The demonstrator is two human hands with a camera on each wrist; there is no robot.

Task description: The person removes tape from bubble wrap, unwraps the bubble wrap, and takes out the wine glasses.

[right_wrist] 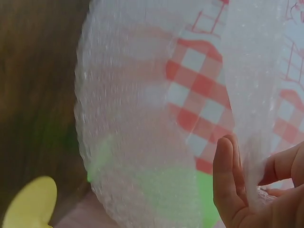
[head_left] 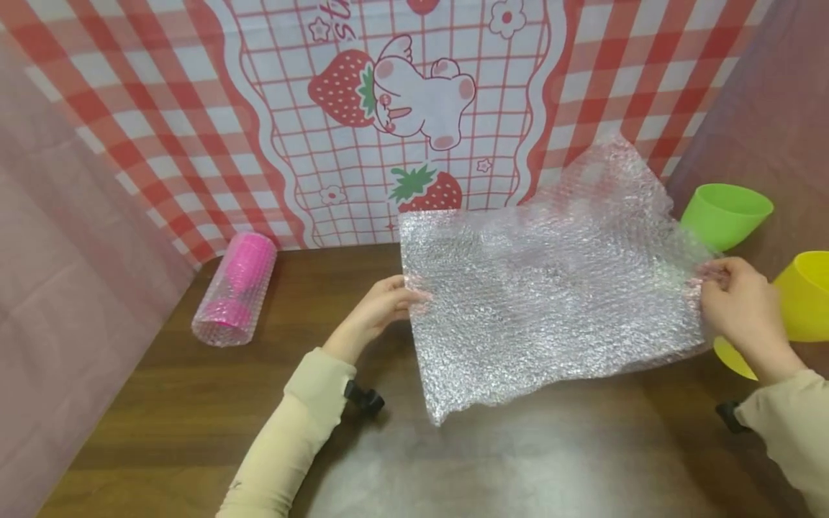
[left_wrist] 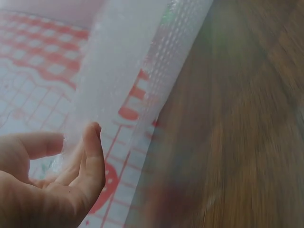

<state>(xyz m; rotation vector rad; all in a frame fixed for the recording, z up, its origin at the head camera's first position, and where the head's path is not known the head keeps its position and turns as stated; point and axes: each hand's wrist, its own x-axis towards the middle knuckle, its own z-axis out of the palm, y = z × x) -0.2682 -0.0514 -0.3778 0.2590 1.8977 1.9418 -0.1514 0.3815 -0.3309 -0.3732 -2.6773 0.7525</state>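
Brown table (head_left: 155,424), bubble wrap (head_left: 550,295) above, between left grip (head_left: 376,308) and right grip (head_left: 745,309)

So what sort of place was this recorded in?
Probably a makeshift indoor tabletop recording spot: a brown wood-grain table, a strawberry-print checked cloth hanging behind it, and plain pinkish fabric along the sides.

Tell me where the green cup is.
In the head view, the green cup is at the right, partly behind the bubble wrap, beyond the right hand and the yellow cup.
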